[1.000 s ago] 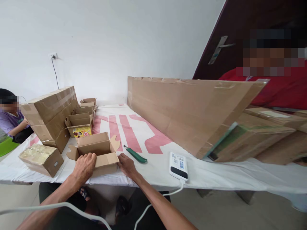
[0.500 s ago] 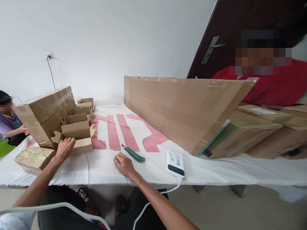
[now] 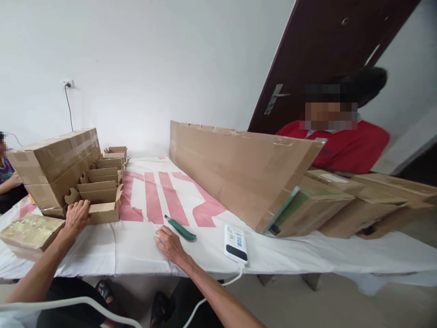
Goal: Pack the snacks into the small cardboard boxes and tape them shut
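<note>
My left hand (image 3: 78, 215) grips the near end of an open cardboard box (image 3: 104, 214), fingers over its edge. The box stands with its flaps up, first in a row of several open boxes running toward the wall. My right hand (image 3: 170, 243) rests on the white and pink tablecloth (image 3: 136, 255), fingers slightly bent and apart, holding nothing. Just beyond its fingers lies a green utility knife (image 3: 182, 230), with a short bit of blade showing. A white power bank (image 3: 235, 245) with a cable plugged in lies farther right.
Taped cartons (image 3: 51, 168) are stacked at the left, with a smaller taped box (image 3: 30, 232) in front. A tall cardboard panel (image 3: 235, 168) stands across the table, beside several cartons (image 3: 362, 205). A person in red (image 3: 355, 146) is behind them; another person (image 3: 8, 177) is at far left.
My view has turned a little right and up, so everything appears farther left and lower. My left hand stays on the box and my right hand stays by the knife.
</note>
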The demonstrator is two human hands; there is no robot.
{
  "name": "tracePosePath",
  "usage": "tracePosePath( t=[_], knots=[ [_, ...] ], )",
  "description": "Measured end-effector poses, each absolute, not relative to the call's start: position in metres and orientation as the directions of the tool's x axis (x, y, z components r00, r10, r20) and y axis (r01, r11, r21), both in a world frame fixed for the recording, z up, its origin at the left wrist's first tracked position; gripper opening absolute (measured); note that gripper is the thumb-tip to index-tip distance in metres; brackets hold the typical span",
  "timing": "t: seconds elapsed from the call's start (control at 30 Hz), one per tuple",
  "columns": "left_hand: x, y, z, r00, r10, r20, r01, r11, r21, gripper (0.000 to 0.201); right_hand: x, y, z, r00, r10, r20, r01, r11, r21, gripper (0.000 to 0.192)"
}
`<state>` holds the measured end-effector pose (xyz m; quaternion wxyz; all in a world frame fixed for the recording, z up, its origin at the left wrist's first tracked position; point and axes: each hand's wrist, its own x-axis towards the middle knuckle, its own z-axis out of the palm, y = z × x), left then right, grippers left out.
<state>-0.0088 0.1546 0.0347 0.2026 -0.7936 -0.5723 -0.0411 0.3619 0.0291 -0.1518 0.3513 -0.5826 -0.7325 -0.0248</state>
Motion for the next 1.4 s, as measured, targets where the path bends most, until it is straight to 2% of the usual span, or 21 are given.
tracePosePath(
  t=[0.13, 0.27, 0.37, 0.47, 0.57, 0.63, 0.8, 0.9, 0.97, 1.1, 1.23, 1.3, 1.4],
  knots=[
    [-0.006, 0.147, 0.034, 0.376, 0.852, 0.364, 0.923, -0.314, -0.221, 0.036, 0.394, 0.023, -0.147, 0.018, 0.798, 0.603, 0.952, 0.17, -0.254, 0.016],
    [0.007, 0.147, 0.034, 0.409, 0.779, 0.476, 0.911, -0.377, -0.166, 0.037, 0.428, 0.018, -0.161, 0.141, 0.832, 0.537, 0.976, -0.027, -0.214, 0.03],
    [0.021, 0.144, 0.033, 0.44, 0.665, 0.603, 0.874, -0.473, -0.116, 0.037, 0.44, 0.019, -0.178, 0.204, 0.847, 0.492, 0.972, -0.115, -0.205, 0.032],
    [0.036, 0.13, 0.026, 0.457, 0.547, 0.701, 0.809, -0.583, -0.074, 0.031, 0.445, 0.026, -0.189, 0.254, 0.836, 0.486, 0.961, -0.164, -0.221, 0.03],
    [0.047, 0.109, 0.005, 0.49, 0.51, 0.707, 0.748, -0.663, -0.041, 0.026, 0.449, 0.036, -0.191, 0.248, 0.833, 0.495, 0.964, -0.158, -0.216, 0.029],
    [0.05, 0.1, -0.016, 0.52, 0.554, 0.651, 0.73, -0.684, -0.001, 0.026, 0.449, 0.042, -0.19, 0.224, 0.83, 0.512, 0.969, -0.134, -0.207, 0.03],
    [0.046, 0.121, -0.061, 0.442, 0.814, 0.377, 0.814, -0.541, 0.211, 0.027, 0.435, 0.061, -0.186, 0.133, 0.807, 0.575, 0.983, -0.035, -0.179, 0.028],
    [0.046, 0.146, -0.059, 0.356, 0.902, 0.245, 0.84, -0.423, 0.339, 0.037, 0.426, 0.071, -0.185, 0.114, 0.787, 0.606, 0.985, -0.011, -0.171, 0.023],
    [0.05, 0.155, -0.051, 0.312, 0.93, 0.195, 0.852, -0.364, 0.377, 0.04, 0.422, 0.072, -0.188, 0.121, 0.774, 0.621, 0.983, -0.007, -0.183, 0.02],
    [0.061, 0.153, -0.044, 0.238, 0.962, 0.133, 0.886, -0.272, 0.375, 0.032, 0.42, 0.063, -0.197, 0.134, 0.767, 0.627, 0.968, 0.033, -0.247, 0.019],
    [0.065, 0.144, -0.053, 0.179, 0.977, 0.119, 0.917, -0.209, 0.338, 0.036, 0.424, 0.057, -0.205, 0.14, 0.771, 0.621, 0.943, 0.088, -0.322, 0.02],
    [0.061, 0.133, -0.052, 0.185, 0.971, 0.148, 0.922, -0.224, 0.316, 0.041, 0.426, 0.056, -0.208, 0.125, 0.769, 0.627, 0.946, 0.099, -0.31, 0.019],
    [0.049, 0.108, -0.037, 0.224, 0.945, 0.237, 0.916, -0.287, 0.281, 0.034, 0.428, 0.055, -0.21, 0.101, 0.782, 0.615, 0.963, 0.077, -0.257, 0.017]
  ],
)
